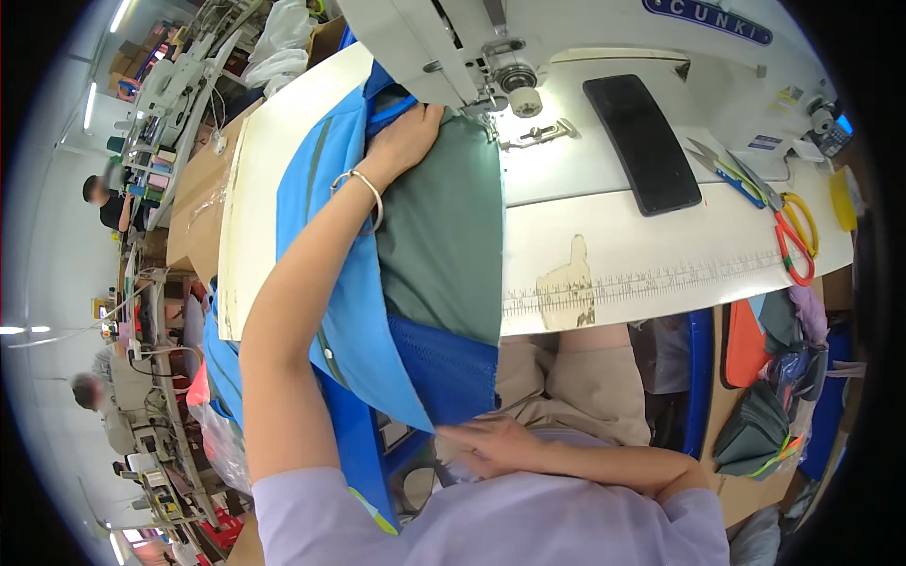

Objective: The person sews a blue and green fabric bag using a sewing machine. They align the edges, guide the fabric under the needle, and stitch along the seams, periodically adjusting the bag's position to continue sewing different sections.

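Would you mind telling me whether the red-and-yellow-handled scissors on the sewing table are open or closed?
Closed, it appears. The scissors lie flat at the table's right end, handle loops side by side and blades together toward the machine.

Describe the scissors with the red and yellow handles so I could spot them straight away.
Start at the white sewing machine, then go to the right end of its pale table. Past the flat black phone lie the scissors. Their red and yellow loop handles set them apart from the smaller blue-handled snips beside them.
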`<action>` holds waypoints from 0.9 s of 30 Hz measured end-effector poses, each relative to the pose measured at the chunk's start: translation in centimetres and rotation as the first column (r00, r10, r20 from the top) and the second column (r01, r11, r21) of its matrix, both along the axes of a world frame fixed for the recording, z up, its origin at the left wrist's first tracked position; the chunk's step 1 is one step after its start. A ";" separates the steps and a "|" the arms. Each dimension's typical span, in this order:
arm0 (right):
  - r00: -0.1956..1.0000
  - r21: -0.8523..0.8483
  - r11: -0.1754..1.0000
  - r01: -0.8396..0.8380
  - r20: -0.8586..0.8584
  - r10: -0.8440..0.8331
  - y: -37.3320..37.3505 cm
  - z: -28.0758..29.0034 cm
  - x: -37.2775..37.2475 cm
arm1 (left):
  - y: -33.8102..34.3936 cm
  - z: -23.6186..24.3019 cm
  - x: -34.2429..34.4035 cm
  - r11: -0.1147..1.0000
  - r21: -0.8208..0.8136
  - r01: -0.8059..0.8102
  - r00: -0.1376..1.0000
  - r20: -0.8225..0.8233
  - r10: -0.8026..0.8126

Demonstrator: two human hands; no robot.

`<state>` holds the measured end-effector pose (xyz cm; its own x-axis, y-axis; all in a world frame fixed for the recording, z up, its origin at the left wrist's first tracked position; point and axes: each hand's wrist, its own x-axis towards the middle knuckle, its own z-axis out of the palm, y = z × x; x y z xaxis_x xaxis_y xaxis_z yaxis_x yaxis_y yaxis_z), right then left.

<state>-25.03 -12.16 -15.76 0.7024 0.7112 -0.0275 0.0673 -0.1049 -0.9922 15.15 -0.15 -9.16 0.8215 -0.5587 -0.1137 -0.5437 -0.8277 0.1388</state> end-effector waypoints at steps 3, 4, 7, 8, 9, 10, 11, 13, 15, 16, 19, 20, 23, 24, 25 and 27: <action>0.879 0.252 0.926 0.282 -0.455 -0.144 -1.7 -4.2 -0.4 | 1.5 1.3 -2.0 0.984 -0.173 -0.039 0.999 -0.017 0.037; 0.842 0.258 0.881 0.396 -0.484 -0.236 -1.8 -4.8 0.1 | 2.0 3.1 -3.6 0.957 -0.243 -0.156 0.987 -0.071 0.143; 0.710 0.220 0.679 0.701 -0.302 -0.636 -2.5 -4.0 4.3 | 1.5 5.6 -9.6 0.980 -0.198 0.034 0.947 0.320 0.032; 0.749 0.234 0.717 0.657 -0.305 -0.587 -2.5 -3.0 5.2 | 0.9 7.0 -12.6 0.969 -0.223 0.108 0.942 0.334 -0.028; 0.789 0.251 0.755 0.606 -0.305 -0.533 -2.3 -1.9 5.9 | 0.7 7.4 -15.2 0.945 -0.250 0.209 0.932 0.345 -0.114; 0.816 0.259 0.781 0.568 -0.299 -0.495 -2.3 -1.3 6.3 | -0.1 7.3 -17.4 0.941 -0.224 0.254 0.935 0.304 -0.180; 0.821 0.284 0.806 0.520 -0.425 -0.381 -2.2 -0.9 6.7 | -0.8 7.5 -19.5 0.936 -0.211 0.280 0.941 0.253 -0.224; 0.786 0.308 0.854 0.419 -0.594 -0.171 -1.9 -0.5 6.9 | -0.6 6.4 -21.2 0.944 -0.135 0.301 0.947 0.159 -0.280; 0.747 0.261 0.908 0.329 -0.660 -0.081 -2.3 0.4 6.9 | 0.6 5.0 -20.8 0.936 -0.157 0.317 0.945 0.133 -0.298; 0.737 0.220 0.933 0.284 -0.673 -0.066 -2.6 0.9 6.7 | 1.1 4.6 -20.6 0.930 -0.168 0.327 0.943 0.120 -0.310; 0.805 0.163 0.919 0.360 -0.553 -0.218 -1.8 1.4 3.7 | 1.6 4.2 -19.8 0.910 -0.184 0.371 0.928 0.112 -0.355; 0.792 0.224 0.857 0.465 -0.537 -0.289 -1.3 2.3 3.1 | 1.7 4.1 -19.7 0.908 -0.184 0.376 0.926 0.114 -0.361; 0.803 0.153 0.862 0.484 -0.469 -0.368 -1.8 4.0 2.0 | 2.0 4.2 -19.3 0.895 -0.200 0.400 0.917 0.087 -0.390; 0.807 0.145 0.850 0.506 -0.429 -0.407 -1.5 4.0 1.4 | 1.9 4.2 -19.2 0.893 -0.184 0.412 0.911 0.094 -0.401; 0.813 0.167 0.840 0.516 -0.404 -0.419 -1.4 3.8 0.9 | 1.9 4.2 -19.1 0.890 -0.169 0.422 0.906 0.100 -0.411; 0.828 0.216 0.822 0.527 -0.349 -0.439 -1.2 3.2 0.4 | 1.9 4.1 -19.1 0.888 -0.135 0.440 0.896 0.126 -0.425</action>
<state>-24.63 -13.32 -12.61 0.9511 0.2860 -0.1166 -0.1900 0.2443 -0.9509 -3.99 1.79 -5.10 0.4968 -0.8653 0.0667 -0.8590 -0.4794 0.1797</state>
